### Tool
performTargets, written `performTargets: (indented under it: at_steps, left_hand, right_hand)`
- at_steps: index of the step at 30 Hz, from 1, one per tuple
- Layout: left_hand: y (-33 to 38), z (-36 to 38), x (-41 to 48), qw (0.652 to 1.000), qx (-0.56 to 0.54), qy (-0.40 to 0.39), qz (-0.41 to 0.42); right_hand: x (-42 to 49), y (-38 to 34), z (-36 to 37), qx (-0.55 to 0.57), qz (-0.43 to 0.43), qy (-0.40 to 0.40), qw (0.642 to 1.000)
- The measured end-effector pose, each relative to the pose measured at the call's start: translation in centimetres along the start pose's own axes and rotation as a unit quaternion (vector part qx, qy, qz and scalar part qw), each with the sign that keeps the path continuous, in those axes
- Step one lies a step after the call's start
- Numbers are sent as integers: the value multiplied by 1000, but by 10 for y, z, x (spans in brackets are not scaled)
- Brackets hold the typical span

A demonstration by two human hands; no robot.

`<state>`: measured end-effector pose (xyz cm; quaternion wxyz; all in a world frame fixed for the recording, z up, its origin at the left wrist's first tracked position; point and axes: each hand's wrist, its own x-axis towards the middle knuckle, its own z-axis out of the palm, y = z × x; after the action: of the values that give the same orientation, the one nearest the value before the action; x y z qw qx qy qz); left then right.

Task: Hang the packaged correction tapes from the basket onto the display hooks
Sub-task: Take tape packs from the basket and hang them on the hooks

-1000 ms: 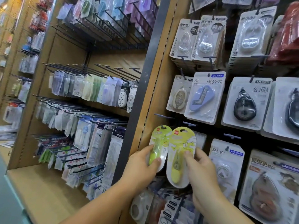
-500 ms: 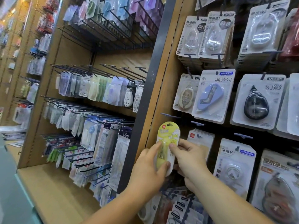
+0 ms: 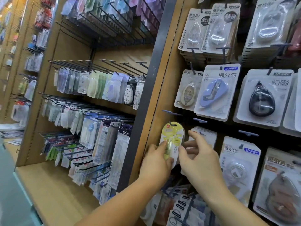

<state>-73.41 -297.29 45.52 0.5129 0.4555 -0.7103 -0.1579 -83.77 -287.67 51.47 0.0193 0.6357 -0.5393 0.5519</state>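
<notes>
A yellow-green correction tape pack (image 3: 173,134) hangs on a dark display hook (image 3: 170,123) at the left edge of the right-hand board. My left hand (image 3: 154,163) grips its lower part, thumb on the front of the blister and fingers curled under the bottom edge. My right hand (image 3: 198,159) hovers just right of the pack with fingers spread and relaxed, holding nothing. It partly covers a stack of white packs (image 3: 205,134) on the neighbouring hook. The basket is out of view.
Blue (image 3: 215,93) and black (image 3: 262,100) tape packs hang in the row above, with more packs below my hands. A grey upright post (image 3: 146,111) divides the bays. The left bay has long hooks of stationery (image 3: 97,88) above a wooden shelf (image 3: 48,185).
My right hand slid the second yellow pack over the first on the hook, then let go and opened, drawing back to the right. My left hand stayed on the pack.
</notes>
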Motion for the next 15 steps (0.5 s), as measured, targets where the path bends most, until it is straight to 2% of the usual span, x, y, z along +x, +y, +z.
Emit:
performTargets:
  at_steps: [7, 12, 15]
  left_hand:
    - [6, 13, -9, 999, -49, -1, -23]
    - [4, -12, -42, 996, -67, 41, -48]
    - [15, -34, -80, 996, -58, 70, -5]
  right_hand:
    - [-22, 20, -23, -132, 0, -104, 986]
    - [-41, 18, -51, -200, 9, -195, 960]
    - [-67, 13, -73, -217, -6, -236, 947]
